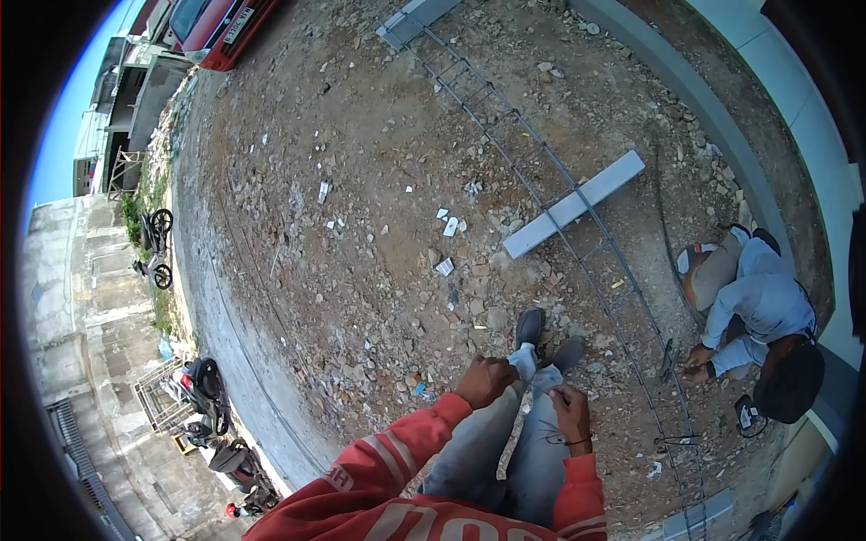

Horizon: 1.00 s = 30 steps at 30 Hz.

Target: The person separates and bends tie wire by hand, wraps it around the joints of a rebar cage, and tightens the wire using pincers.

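Note:
My left hand is closed beside my left knee, its fingers curled inward. My right hand is also closed, against or just above my right trouser leg. Whether either hand grips cloth or some small thing, I cannot make out. Below them my dark shoe rests on stony ground. To the right lies a long steel rebar frame with crosswise ties, the nearest thing beyond my right hand. It rests across pale blocks, one being a long grey beam.
A co-worker in a light blue top and dark cap crouches at right, hands at the rebar frame. Rubble and white scraps litter the ground. A red car stands at upper left; motorcycles line the left side.

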### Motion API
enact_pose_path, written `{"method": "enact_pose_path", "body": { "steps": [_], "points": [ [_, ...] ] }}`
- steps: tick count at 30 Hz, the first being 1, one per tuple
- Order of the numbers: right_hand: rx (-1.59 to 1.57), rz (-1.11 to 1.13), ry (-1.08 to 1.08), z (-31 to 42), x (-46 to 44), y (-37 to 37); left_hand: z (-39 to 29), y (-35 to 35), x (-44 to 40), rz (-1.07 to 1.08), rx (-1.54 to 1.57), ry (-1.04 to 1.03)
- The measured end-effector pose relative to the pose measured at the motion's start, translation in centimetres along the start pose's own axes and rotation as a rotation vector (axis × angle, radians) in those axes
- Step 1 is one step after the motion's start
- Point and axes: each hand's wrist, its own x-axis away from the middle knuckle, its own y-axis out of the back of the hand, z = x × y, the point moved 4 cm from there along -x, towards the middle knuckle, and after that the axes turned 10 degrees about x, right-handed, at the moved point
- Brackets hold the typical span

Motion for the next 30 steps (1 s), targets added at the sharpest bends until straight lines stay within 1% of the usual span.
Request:
{"method": "enact_pose_path", "body": {
  "steps": [1,2,3,5,6,8,9,10,11,12,13,14,16,17,19,20,21,22,23,24,25,27,28,29,30],
  "points": [
    [-0.047,0.002,-0.058,-0.3,-0.3,0.6,-0.2,0.8,-0.6,-0.018,-0.096,-0.002],
    [-0.028,0.038,0.005,-0.2,-0.6,0.8,-0.8,1.2,-1.3,-0.015,-0.178,-0.042],
    [-0.040,0.039,-0.002,0.2,-1.0,0.8,-0.8,1.2,-2.1,-0.003,-0.183,-0.037],
    [-0.102,0.174,0.044,1.2,-1.9,0.3,-1.3,0.6,-3.6,0.079,-0.097,-0.128],
    [-0.085,0.137,0.071,1.4,-2.8,0.1,-1.3,0.6,-4.6,0.105,-0.097,-0.128],
    [-0.056,0.031,0.096,1.7,-4.3,0.4,-2.0,-0.2,-6.9,0.131,-0.173,-0.203],
    [-0.038,-0.034,0.106,2.0,-5.5,0.9,-2.0,0.2,-8.1,0.024,-0.082,-0.227],
    [-0.155,-0.088,0.093,1.5,-6.4,1.1,-1.5,0.4,-9.8,0.038,-0.073,-0.198],
    [-0.265,-0.145,0.083,0.6,-7.1,1.2,-1.6,0.8,-11.6,0.036,-0.059,-0.064],
    [-0.285,-0.193,0.104,0.1,-7.9,1.5,-1.1,0.5,-13.0,0.006,-0.057,-0.130],
    [-0.306,-0.238,0.129,-0.5,-8.4,1.7,-0.9,-0.1,-14.4,0.055,-0.100,-0.165],
    [-0.318,-0.265,0.096,-1.6,-8.7,2.2,-0.8,-1.1,-15.5,0.088,-0.114,-0.190],
    [-0.425,-0.180,-0.072,-4.5,-9.8,2.1,-0.3,-3.2,-18.2,0.151,-0.128,-0.219],
    [-0.444,-0.193,-0.100,-6.2,-10.2,1.8,0.3,-4.6,-19.4,0.177,-0.146,-0.227],
    [-0.648,-0.326,-0.171,-11.0,-11.8,1.5,1.2,-7.5,-22.5,0.227,-0.160,-0.238],
    [-0.666,-0.341,-0.197,-13.3,-12.6,1.2,1.3,-8.4,-24.2,0.096,-0.144,-0.287],
    [-0.808,-0.414,-0.429,-16.4,-13.0,0.6,1.8,-9.1,-25.6,-0.034,-0.127,-0.332],
    [-0.947,-0.485,-0.658,-19.6,-13.6,-0.2,3.4,-10.5,-27.3,-0.004,-0.176,-0.296],
    [-0.971,-0.501,-0.679,-22.2,-15.0,-0.7,5.2,-11.9,-29.1,0.028,-0.228,-0.266],
    [-1.116,-0.541,-0.691,-25.1,-16.1,-1.9,6.5,-13.5,-30.5,0.070,-0.231,-0.263],
    [-1.261,-0.578,-0.703,-27.3,-17.1,-3.2,7.2,-15.1,-31.6,0.092,-0.281,-0.308],
    [-1.308,-0.617,-0.699,-29.6,-20.1,-4.2,9.0,-18.1,-34.1,0.141,-0.370,-0.388],
    [-1.276,-0.630,-0.683,-30.3,-21.4,-4.4,10.1,-19.6,-35.2,0.176,-0.410,-0.419],
    [-1.244,-0.643,-0.667,-30.5,-22.4,-4.7,11.2,-21.0,-36.2,0.207,-0.416,-0.412],
    [-1.268,-0.649,-0.688,-30.5,-22.7,-5.4,12.4,-22.5,-37.1,0.282,-0.468,-0.363]
  ]
}}
